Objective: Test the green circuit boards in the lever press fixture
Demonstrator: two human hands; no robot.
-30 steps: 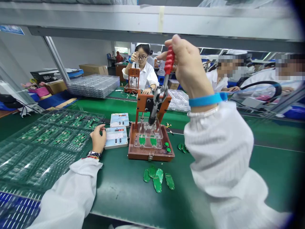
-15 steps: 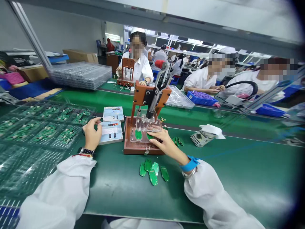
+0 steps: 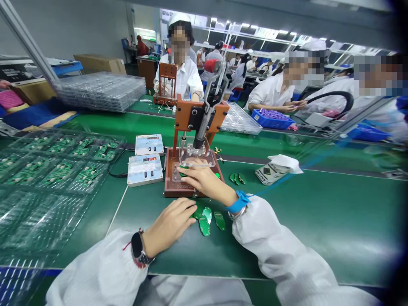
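Observation:
My left hand (image 3: 170, 221) is at the left side of a small pile of green circuit boards (image 3: 204, 226) on the bench. Its fingertips touch the pile and cover the leftmost board, with thumb and forefinger apart. My right hand (image 3: 204, 180) reaches into an orange-and-brown toggle press (image 3: 170, 187), below its raised clear plate (image 3: 208, 159). The outstretched fingers lie over the left seat of the clear fixture, where a bit of green board shows beneath them. Another green board (image 3: 217, 175) peeks out at the right seat, mostly behind my hand. The red-knobbed lever (image 3: 212, 66) stands up.
Two counter boxes with red digits (image 3: 145, 169) stand left of the press. Clear trays of assembled boards (image 3: 59, 170) cover the left side. Several boards (image 3: 238, 178) and a wrapped white block (image 3: 276, 170) lie to the right. Co-workers in white sit across the bench.
My left hand has come from beside the counter boxes down to the board pile. My right hand has shifted from the fixture's right seat to its left one. The view has tilted slightly.

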